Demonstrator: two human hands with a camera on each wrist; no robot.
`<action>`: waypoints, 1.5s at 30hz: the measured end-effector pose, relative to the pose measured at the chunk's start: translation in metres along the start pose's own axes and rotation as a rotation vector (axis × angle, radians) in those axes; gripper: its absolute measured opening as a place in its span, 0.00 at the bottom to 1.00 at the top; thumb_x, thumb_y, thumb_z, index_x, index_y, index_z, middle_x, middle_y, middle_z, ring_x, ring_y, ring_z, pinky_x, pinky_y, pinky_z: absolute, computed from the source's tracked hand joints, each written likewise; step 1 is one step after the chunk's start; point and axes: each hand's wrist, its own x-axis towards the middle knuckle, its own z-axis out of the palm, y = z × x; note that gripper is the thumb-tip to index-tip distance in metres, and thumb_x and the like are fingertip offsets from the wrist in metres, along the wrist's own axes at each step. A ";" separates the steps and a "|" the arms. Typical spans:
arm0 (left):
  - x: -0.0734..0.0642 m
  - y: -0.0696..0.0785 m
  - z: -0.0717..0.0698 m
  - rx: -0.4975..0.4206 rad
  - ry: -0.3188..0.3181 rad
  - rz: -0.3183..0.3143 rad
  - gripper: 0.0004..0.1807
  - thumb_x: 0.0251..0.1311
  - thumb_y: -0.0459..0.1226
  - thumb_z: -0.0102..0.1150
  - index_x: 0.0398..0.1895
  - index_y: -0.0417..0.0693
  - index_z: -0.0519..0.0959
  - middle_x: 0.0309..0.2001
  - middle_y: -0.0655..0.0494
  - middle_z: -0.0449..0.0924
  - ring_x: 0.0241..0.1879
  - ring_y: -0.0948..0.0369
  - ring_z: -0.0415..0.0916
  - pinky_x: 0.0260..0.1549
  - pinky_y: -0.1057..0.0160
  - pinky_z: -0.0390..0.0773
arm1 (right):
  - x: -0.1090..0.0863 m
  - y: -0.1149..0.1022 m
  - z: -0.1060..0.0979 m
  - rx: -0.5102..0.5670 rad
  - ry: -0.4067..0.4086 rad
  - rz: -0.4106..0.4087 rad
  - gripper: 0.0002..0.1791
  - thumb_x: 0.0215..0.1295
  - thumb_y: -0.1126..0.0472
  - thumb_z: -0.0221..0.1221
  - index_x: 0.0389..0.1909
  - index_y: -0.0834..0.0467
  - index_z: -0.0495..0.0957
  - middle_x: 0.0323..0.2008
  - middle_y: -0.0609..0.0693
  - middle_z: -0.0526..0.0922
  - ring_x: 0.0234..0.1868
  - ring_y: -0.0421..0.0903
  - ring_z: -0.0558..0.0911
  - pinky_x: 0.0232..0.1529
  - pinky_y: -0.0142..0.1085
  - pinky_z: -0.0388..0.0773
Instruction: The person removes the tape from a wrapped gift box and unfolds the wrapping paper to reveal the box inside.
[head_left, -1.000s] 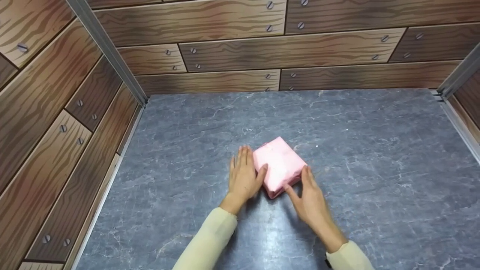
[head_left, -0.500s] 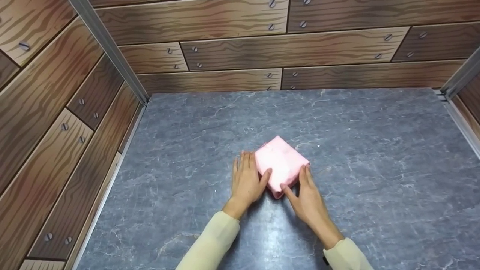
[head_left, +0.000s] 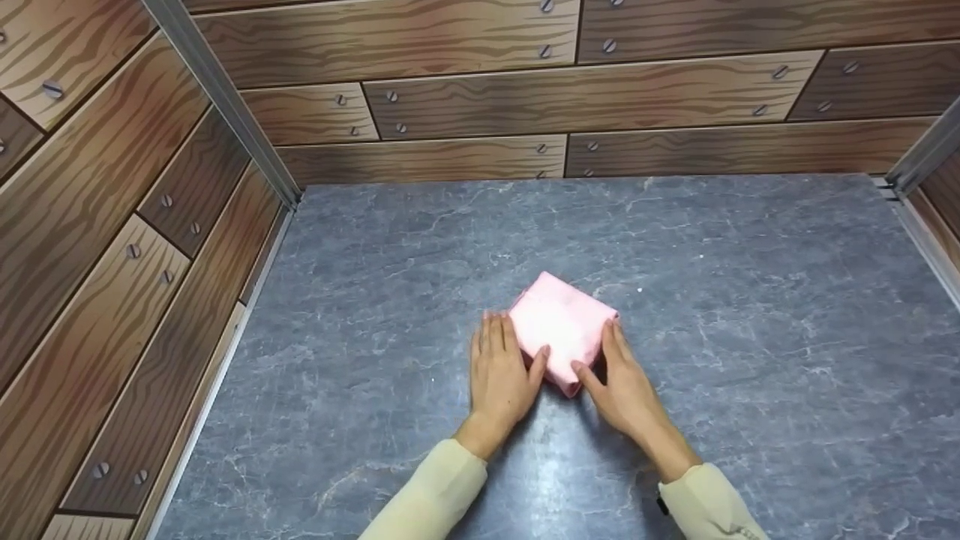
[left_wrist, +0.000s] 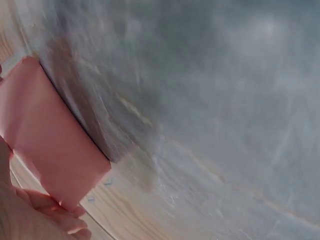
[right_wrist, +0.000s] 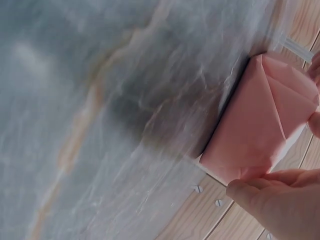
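Observation:
A pink paper-wrapped box (head_left: 559, 319) lies on the dark marbled surface, one corner pointing towards the person. Along its left side rests the left hand (head_left: 501, 379), fingers straight and side by side, thumb at the near-left side. The right hand (head_left: 630, 390) touches the right corner with its fingertips and the near-right side with its thumb. In the left wrist view, the left hand (left_wrist: 40, 215) lies against the box (left_wrist: 50, 135). Folded paper shows on the box (right_wrist: 250, 125) in the right wrist view, where right-hand fingers (right_wrist: 250, 192) touch its end.
The marbled tabletop (head_left: 750, 360) spreads around the box. Wood-patterned panels stand at the back (head_left: 465, 109) and left (head_left: 150, 300), meeting at a grey metal corner post (head_left: 225, 97). Another post (head_left: 930, 146) stands at the right.
The box has turned counter-clockwise as seen from above, its near corner swinging right and its far corner left. The left hand has shifted slightly right and nearer; the right hand stays at the box.

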 end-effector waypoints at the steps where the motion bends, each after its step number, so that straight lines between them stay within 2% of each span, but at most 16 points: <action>1: -0.002 0.001 0.000 0.025 0.022 0.002 0.43 0.65 0.62 0.45 0.65 0.33 0.69 0.64 0.38 0.72 0.68 0.47 0.66 0.67 0.49 0.66 | 0.001 0.001 -0.001 0.001 0.002 -0.011 0.44 0.71 0.49 0.53 0.73 0.71 0.43 0.75 0.69 0.44 0.75 0.64 0.51 0.73 0.56 0.52; 5: -0.009 0.006 -0.002 0.127 0.133 0.009 0.43 0.61 0.65 0.49 0.58 0.34 0.76 0.56 0.40 0.80 0.61 0.48 0.75 0.60 0.52 0.73 | 0.004 0.004 -0.003 -0.002 0.027 -0.044 0.40 0.71 0.53 0.52 0.73 0.70 0.47 0.74 0.68 0.50 0.74 0.64 0.55 0.73 0.55 0.54; 9: -0.013 0.010 -0.004 0.187 0.212 0.014 0.41 0.56 0.66 0.53 0.52 0.37 0.80 0.49 0.43 0.84 0.54 0.51 0.80 0.54 0.55 0.76 | 0.007 0.006 -0.005 -0.004 0.058 -0.067 0.35 0.72 0.56 0.50 0.72 0.70 0.51 0.72 0.68 0.55 0.73 0.64 0.58 0.72 0.56 0.56; 16: -0.021 0.017 -0.006 0.254 0.295 0.052 0.39 0.48 0.67 0.59 0.45 0.43 0.83 0.43 0.52 0.87 0.48 0.55 0.84 0.47 0.59 0.79 | 0.009 0.010 -0.007 0.006 0.107 -0.076 0.29 0.74 0.62 0.47 0.71 0.71 0.56 0.70 0.69 0.60 0.71 0.64 0.62 0.71 0.55 0.58; 21: -0.021 0.014 -0.004 0.244 0.327 0.057 0.37 0.47 0.67 0.60 0.43 0.45 0.85 0.40 0.55 0.88 0.46 0.56 0.85 0.46 0.59 0.79 | 0.009 0.012 -0.007 0.010 0.111 -0.080 0.28 0.74 0.62 0.46 0.71 0.70 0.56 0.70 0.69 0.60 0.71 0.64 0.62 0.71 0.55 0.58; 25: -0.017 0.009 -0.006 0.231 0.309 0.042 0.39 0.47 0.70 0.57 0.45 0.46 0.84 0.42 0.55 0.88 0.45 0.57 0.85 0.46 0.59 0.79 | 0.008 0.011 -0.007 0.007 0.115 -0.083 0.29 0.74 0.61 0.47 0.71 0.69 0.56 0.70 0.68 0.60 0.71 0.64 0.62 0.71 0.55 0.58; 29: -0.009 0.003 -0.007 0.193 0.259 0.048 0.45 0.46 0.71 0.55 0.54 0.44 0.80 0.50 0.51 0.85 0.50 0.55 0.83 0.50 0.56 0.78 | 0.005 0.010 -0.006 0.006 0.107 -0.076 0.32 0.73 0.58 0.49 0.72 0.69 0.55 0.71 0.68 0.59 0.71 0.65 0.61 0.71 0.56 0.57; 33: 0.000 -0.001 -0.007 0.142 0.158 0.076 0.50 0.48 0.71 0.52 0.63 0.41 0.73 0.59 0.47 0.79 0.58 0.54 0.78 0.58 0.54 0.75 | 0.004 0.008 -0.003 0.003 0.094 -0.073 0.35 0.72 0.56 0.51 0.72 0.69 0.52 0.71 0.69 0.57 0.72 0.65 0.59 0.71 0.56 0.56; 38: 0.003 -0.003 -0.005 0.103 0.052 0.099 0.50 0.52 0.70 0.48 0.65 0.40 0.71 0.61 0.47 0.77 0.62 0.53 0.75 0.62 0.53 0.72 | 0.003 0.006 0.000 0.000 0.093 -0.078 0.36 0.71 0.56 0.53 0.72 0.70 0.53 0.71 0.69 0.57 0.72 0.65 0.60 0.71 0.56 0.57; 41: 0.002 -0.003 -0.003 0.086 0.045 0.111 0.47 0.55 0.69 0.48 0.64 0.40 0.72 0.61 0.47 0.77 0.61 0.52 0.75 0.62 0.53 0.72 | 0.004 0.007 0.000 -0.006 0.088 -0.081 0.35 0.71 0.56 0.54 0.72 0.69 0.54 0.71 0.69 0.58 0.72 0.64 0.60 0.71 0.56 0.57; 45: -0.003 0.001 -0.001 0.069 0.079 0.108 0.45 0.56 0.67 0.51 0.61 0.38 0.74 0.60 0.46 0.78 0.59 0.52 0.77 0.60 0.53 0.73 | 0.006 0.011 -0.003 -0.001 0.061 -0.083 0.36 0.71 0.56 0.53 0.72 0.68 0.53 0.72 0.68 0.58 0.72 0.64 0.60 0.72 0.56 0.56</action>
